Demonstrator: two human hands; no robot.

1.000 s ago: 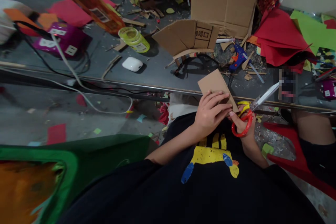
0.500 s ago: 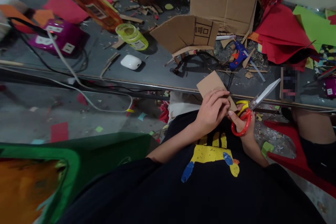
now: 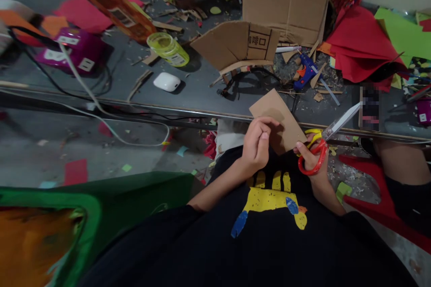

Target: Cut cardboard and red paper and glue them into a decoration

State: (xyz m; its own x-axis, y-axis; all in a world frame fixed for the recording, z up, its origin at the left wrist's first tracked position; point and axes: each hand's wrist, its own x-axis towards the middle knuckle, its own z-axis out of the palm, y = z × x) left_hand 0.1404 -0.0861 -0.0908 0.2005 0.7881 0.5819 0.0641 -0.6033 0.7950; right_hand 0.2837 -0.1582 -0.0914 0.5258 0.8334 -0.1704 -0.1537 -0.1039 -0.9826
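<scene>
My right hand (image 3: 313,157) has scissors with red and yellow handles (image 3: 313,168) hooked in its fingers, the blades angled up to the right. Its thumb pinches the lower right corner of a brown cardboard piece (image 3: 278,119) that sits tilted over the table's edge. A tiny mark or hole shows near that corner. Just left of the cardboard is my left hand (image 3: 257,143), loosely curled with the index finger bent over and thumb apart. Nothing shows in it, and its shadow falls on the cardboard.
On the grey table lie a blue glue gun (image 3: 305,71), a curved cardboard strip (image 3: 232,45), a yellow jar (image 3: 168,49), a white case (image 3: 167,82), a phone (image 3: 369,106) and red sheets (image 3: 357,49). A green bin (image 3: 134,193) stands left. Another person's leg (image 3: 402,161) is at right.
My left hand has let go of the cardboard and moved left, its fingers curling. More of the cardboard's face now shows. My right hand keeps the cardboard and scissors almost in place.
</scene>
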